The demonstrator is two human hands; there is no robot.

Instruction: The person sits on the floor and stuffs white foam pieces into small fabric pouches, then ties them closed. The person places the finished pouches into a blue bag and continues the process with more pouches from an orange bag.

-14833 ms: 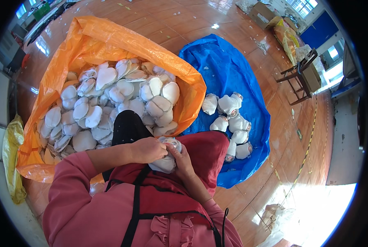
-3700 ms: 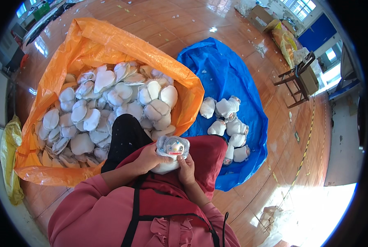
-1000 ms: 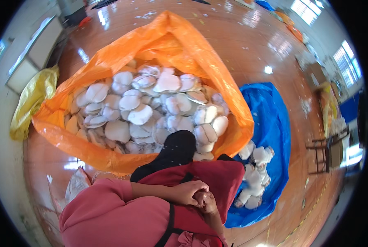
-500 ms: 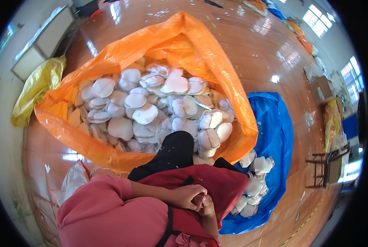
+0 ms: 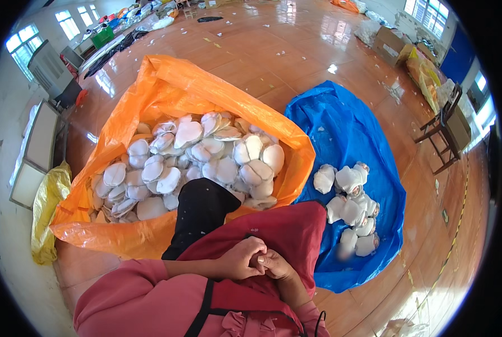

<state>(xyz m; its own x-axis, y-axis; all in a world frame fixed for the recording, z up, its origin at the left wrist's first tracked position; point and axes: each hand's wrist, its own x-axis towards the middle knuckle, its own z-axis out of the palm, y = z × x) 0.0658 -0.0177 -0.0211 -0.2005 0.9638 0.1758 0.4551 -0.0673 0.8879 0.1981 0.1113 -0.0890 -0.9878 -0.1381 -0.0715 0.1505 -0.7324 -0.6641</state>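
Observation:
My left hand (image 5: pixel 242 259) and my right hand (image 5: pixel 277 265) are clasped together over my lap, on a dark red apron (image 5: pixel 284 223). Both are closed, the fingers curled against each other. Nothing shows between them, though the insides of the palms are hidden. Past my knee stands a large orange plastic sack (image 5: pixel 223 84), its mouth spread wide. It holds a heap of rounded white padded fabric pieces (image 5: pixel 187 133). To the right, several plump white stuffed pieces (image 5: pixel 352 212) lie on a blue plastic sheet or sack (image 5: pixel 383 185). Neither hand touches them.
A yellow sack (image 5: pixel 47 216) leans by the left wall beside a white cabinet (image 5: pixel 37 154). At the right stand a wooden chair (image 5: pixel 443 132) and a cardboard box (image 5: pixel 388 46). Small white scraps dot the tiled floor (image 5: pixel 262 48).
My view has swung to the right and up, so more of the blue sheet and the far room shows. My hands stay clasped on my lap, slightly shifted against each other.

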